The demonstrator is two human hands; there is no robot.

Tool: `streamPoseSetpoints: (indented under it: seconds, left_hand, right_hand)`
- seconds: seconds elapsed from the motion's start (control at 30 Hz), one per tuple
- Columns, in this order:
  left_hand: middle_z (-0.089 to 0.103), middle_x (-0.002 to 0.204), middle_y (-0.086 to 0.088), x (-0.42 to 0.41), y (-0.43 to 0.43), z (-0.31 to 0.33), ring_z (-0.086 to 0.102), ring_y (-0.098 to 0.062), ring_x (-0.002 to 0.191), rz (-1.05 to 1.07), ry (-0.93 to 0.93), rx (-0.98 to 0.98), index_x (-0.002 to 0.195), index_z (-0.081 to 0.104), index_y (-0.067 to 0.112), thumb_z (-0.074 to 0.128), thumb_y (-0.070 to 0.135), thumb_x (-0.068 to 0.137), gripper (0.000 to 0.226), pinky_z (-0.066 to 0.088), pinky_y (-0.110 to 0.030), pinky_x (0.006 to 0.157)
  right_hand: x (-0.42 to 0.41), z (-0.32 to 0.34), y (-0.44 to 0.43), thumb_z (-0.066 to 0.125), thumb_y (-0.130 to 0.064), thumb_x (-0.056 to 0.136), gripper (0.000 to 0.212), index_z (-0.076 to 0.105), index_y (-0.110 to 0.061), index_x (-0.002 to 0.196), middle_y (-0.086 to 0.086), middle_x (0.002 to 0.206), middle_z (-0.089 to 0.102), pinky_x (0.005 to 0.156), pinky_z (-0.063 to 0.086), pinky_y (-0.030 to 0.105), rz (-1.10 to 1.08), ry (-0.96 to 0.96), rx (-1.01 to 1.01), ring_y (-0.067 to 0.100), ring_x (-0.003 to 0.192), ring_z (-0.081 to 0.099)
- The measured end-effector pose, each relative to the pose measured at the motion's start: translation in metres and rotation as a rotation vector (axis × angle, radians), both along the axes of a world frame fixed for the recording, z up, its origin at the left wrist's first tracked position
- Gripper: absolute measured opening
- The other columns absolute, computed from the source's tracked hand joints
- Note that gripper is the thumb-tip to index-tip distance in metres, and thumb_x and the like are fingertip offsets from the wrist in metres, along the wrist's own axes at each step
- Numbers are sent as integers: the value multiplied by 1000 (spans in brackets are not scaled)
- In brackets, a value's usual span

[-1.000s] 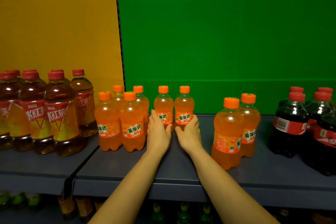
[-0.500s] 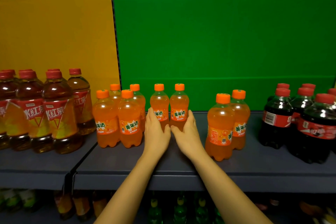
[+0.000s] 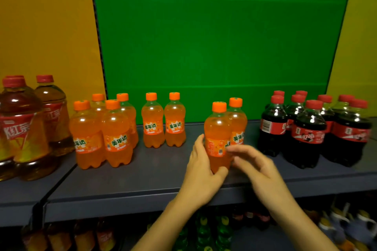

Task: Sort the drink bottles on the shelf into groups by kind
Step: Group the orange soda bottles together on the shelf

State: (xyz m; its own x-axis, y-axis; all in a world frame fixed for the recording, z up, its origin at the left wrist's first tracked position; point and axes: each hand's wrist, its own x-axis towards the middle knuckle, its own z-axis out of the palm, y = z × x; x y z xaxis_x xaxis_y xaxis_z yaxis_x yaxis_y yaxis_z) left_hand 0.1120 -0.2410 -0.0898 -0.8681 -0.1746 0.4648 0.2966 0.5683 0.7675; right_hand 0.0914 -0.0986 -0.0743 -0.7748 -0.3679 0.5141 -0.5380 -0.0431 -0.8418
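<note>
Where both hands cupped the middle pair of orange soda bottles half a second ago, they have now left that pair standing free near the back of the grey shelf and shifted right to the front orange soda bottle of the right-hand pair. The left hand curls around this bottle's lower left side, thumb under its base edge and fingers against the label, a partial grasp rather than a full wrap. The right hand is blurred, fingers spread just beside the bottle's right side; I cannot tell whether it touches. The bottle stands upright near the shelf's front, touching its partner behind. To the left stands a cluster of four orange sodas, then large iced tea bottles. To the right stand the cola bottles.
</note>
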Motion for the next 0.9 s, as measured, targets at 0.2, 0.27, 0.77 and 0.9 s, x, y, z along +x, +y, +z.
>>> streamPoseSetpoints:
  seconds: [0.2,0.27,0.77,0.9]
  left_hand:
    - [38,136,0,-15,26,-2,39,-16,126,174,77,-57,140,14,17,68,47,70,93,42,-36,99]
    - [41,133,-2,-21,25,-1,41,-18,125,200,70,-67,137,21,14,69,43,75,84,43,-34,97]
    - [51,126,-1,0,-48,0,48,-17,120,260,121,51,131,36,17,78,22,71,74,40,-39,102]
    - [56,122,-1,10,-74,6,54,-17,114,299,118,111,128,37,18,78,19,71,70,44,-37,98]
  right_hand:
    - [-44,9,10,56,-6,88,37,48,-20,122,-4,120,45,82,41,10,-324,67,115,8,105,48]
    - [-58,7,6,62,-13,85,54,38,-13,134,-2,129,41,97,38,23,-331,30,178,10,115,43]
    - [-68,6,-44,76,-26,74,46,49,-21,112,6,115,61,95,47,40,-169,-92,246,20,104,59]
    - [-59,9,-71,75,-31,75,42,50,-24,107,5,114,62,94,47,40,-128,-61,231,19,103,59]
